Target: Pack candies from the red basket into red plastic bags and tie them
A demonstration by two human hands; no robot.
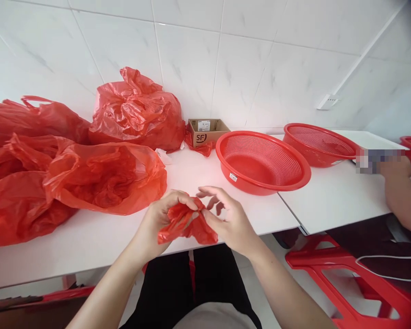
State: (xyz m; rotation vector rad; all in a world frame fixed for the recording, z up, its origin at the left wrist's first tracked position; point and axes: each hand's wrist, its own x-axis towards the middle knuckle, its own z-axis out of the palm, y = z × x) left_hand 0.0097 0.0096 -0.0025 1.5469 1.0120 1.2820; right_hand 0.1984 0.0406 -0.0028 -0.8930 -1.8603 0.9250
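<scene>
A small crumpled red plastic bag [187, 226] hangs between both my hands above the front edge of the white table [89, 237]. My left hand [160, 217] is closed on its left side, fingers curled over the top. My right hand [228, 219] pinches the bag's right side with thumb and forefinger, the other fingers spread above it.
Several large stuffed red plastic bags [99, 176] fill the table's left and back. A small cardboard box [205, 130] sits by the wall. Two red mesh baskets [262, 160] [320, 144] stand to the right. Another person's forearm [399, 192] rests at far right. A red stool [349, 274] stands below.
</scene>
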